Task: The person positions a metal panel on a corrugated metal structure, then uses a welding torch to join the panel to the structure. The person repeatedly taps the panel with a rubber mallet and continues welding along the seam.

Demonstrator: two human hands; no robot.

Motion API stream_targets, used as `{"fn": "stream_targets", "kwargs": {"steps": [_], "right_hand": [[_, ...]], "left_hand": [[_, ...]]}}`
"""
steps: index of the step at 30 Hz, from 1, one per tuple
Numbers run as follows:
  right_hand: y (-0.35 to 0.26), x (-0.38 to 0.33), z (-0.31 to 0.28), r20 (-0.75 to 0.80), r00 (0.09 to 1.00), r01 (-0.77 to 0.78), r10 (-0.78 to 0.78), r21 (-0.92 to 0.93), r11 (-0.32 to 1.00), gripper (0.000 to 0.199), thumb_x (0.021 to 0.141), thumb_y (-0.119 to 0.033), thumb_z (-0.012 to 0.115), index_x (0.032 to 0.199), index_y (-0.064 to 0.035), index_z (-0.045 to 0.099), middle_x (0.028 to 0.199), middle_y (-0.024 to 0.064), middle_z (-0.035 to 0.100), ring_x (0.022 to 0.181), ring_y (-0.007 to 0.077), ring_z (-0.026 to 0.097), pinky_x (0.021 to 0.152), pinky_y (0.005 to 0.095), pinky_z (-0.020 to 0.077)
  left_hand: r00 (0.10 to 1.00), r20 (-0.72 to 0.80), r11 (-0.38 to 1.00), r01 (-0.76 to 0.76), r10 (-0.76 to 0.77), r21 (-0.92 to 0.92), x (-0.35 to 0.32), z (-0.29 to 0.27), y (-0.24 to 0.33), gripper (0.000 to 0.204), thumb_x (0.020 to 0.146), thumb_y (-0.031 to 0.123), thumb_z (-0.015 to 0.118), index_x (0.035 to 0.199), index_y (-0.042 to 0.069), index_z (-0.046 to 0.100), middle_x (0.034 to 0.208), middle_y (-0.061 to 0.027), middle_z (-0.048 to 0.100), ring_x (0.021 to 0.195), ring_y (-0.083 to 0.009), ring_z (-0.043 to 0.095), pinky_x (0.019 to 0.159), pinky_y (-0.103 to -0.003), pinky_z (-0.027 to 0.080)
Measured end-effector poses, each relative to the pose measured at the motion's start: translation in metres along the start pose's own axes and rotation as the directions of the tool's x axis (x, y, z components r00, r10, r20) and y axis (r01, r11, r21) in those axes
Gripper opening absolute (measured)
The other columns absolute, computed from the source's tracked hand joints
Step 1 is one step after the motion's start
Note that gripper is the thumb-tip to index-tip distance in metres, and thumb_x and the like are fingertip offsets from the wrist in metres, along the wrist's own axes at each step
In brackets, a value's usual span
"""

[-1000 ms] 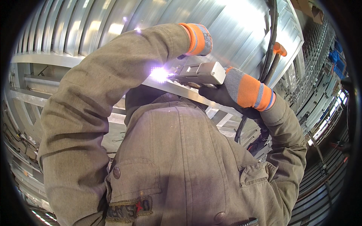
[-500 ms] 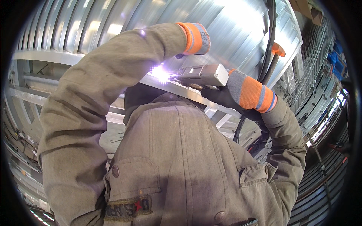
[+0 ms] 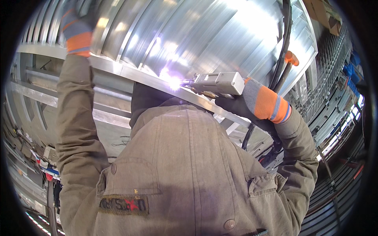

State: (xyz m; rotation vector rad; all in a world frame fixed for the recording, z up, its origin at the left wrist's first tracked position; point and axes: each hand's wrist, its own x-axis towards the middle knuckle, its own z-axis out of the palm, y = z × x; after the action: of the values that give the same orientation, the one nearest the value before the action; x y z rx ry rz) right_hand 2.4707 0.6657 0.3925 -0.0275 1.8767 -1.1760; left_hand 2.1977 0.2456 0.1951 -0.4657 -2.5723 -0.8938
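My right hand (image 3: 262,100), in an orange and grey glove, is closed round a silver, box-shaped welding gun (image 3: 218,83). The gun's nozzle points left, and a bright violet-white arc burns at its tip on a metal edge bar (image 3: 145,78). That bar runs along the near side of a ribbed, shiny metal panel (image 3: 189,35). At the upper left, my left hand (image 3: 78,33), gloved alike, is over the panel's slats near the bar. Its fingers are smeared by motion, so whether they touch or hold anything does not show.
Black cables (image 3: 281,43) run across the panel's right side. Beside them stands an orange-headed hammer (image 3: 291,58). Metal frame bars (image 3: 39,96) lie below the edge bar at left. A cardboard box (image 3: 325,17) sits at the upper right, with stacked metal profiles along the right.
My left hand has swung far left, from above the welding gun to the upper left. My right hand and the gun have shifted slightly right and down in the picture; the arc still burns.
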Motion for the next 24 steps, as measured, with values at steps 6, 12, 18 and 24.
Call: {"fn": "stream_targets", "kwargs": {"steps": [6,12,18,24], "right_hand": [[-0.021,-0.004,-0.012,0.077,0.979,-0.193,0.189,0.056,0.980,0.048,0.109,-0.022,0.075,0.157,-0.0135,0.071,0.128,0.0150,0.084,0.109,0.0260,0.082,0.096,0.0402,0.0632],[-0.037,0.023,-0.017,0.024,0.995,-0.101,0.100,0.014,0.995,0.054,0.109,-0.023,0.079,0.158,-0.0040,0.068,0.120,0.0114,0.082,0.096,0.0173,0.076,0.084,0.0360,0.0633],[-0.038,0.075,-0.012,0.059,0.992,-0.112,0.108,0.078,0.991,0.061,0.110,-0.031,0.079,0.160,0.0002,0.064,0.113,0.0098,0.080,0.085,0.0125,0.071,0.072,0.0332,0.0613],[-0.043,0.102,-0.010,0.123,0.976,-0.189,0.178,0.080,0.979,0.064,0.109,-0.033,0.081,0.159,0.0036,0.064,0.108,0.0119,0.079,0.085,0.0138,0.071,0.073,0.0340,0.0605]], "left_hand": [[0.731,-0.508,0.765,0.613,-0.456,0.195,-0.065,-0.080,-0.152,0.085,0.102,0.068,0.080,0.143,-0.006,0.072,0.130,-0.0311,0.080,0.118,-0.0467,0.078,0.102,-0.053,0.062],[0.659,0.326,-0.068,-0.498,-0.678,0.865,-0.132,-0.059,-0.147,0.072,0.116,0.058,0.059,0.163,0.004,0.063,0.158,-0.0202,0.070,0.146,-0.0382,0.065,0.121,-0.046,0.052],[0.335,0.429,-0.024,-0.810,-0.839,0.585,-0.115,-0.049,-0.113,0.071,0.120,0.056,0.048,0.174,0.011,0.057,0.175,-0.0107,0.061,0.159,-0.0307,0.058,0.132,-0.053,0.041],[0.212,0.488,0.025,-0.900,-0.846,0.435,-0.093,-0.056,-0.078,0.072,0.118,0.061,0.048,0.167,0.011,0.065,0.162,-0.0140,0.072,0.143,-0.0324,0.070,0.123,-0.055,0.050]]}}
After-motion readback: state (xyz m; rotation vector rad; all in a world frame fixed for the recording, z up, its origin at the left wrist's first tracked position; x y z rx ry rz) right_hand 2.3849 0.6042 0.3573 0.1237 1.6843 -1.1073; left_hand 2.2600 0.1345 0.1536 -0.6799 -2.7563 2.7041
